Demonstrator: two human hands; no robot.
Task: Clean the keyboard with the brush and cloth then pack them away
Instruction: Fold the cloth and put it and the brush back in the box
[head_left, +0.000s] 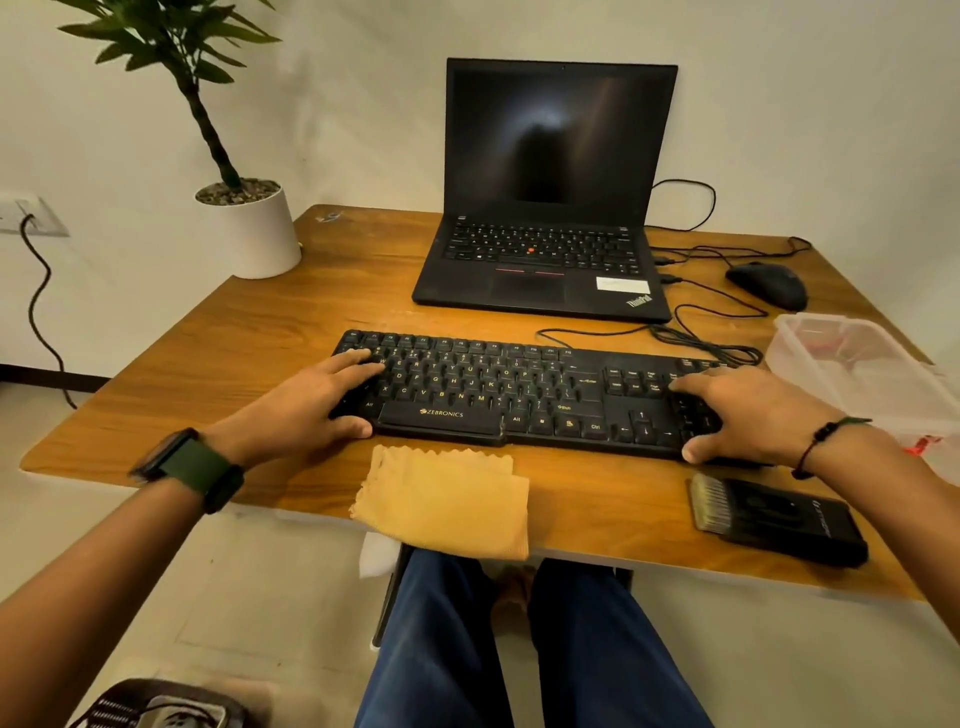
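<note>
Head view shows both hands on the keyboard (519, 389), which lies across the middle of the table (260, 332). The left hand (306, 410) grips the keyboard's left end, fingers spread over the keys and thumb hooked on the near edge. The right hand (748, 410) grips the right end the same way.

The cloth (447, 501) lies folded just near of the keyboard, overhanging the near table edge. The brush (774, 514) lies near-right, bristles pointing left, untouched. A clear box (862, 364) sits at the right edge, close to the right hand.

Risks, as I judge them: if the keyboard is lifted or slid toward the near edge, it could push the cloth off onto the floor. Its cable (717, 343) runs far-right toward the laptop (540, 208), so a sharp tug might drag on the plug. A wide swing right could knock the box.
</note>
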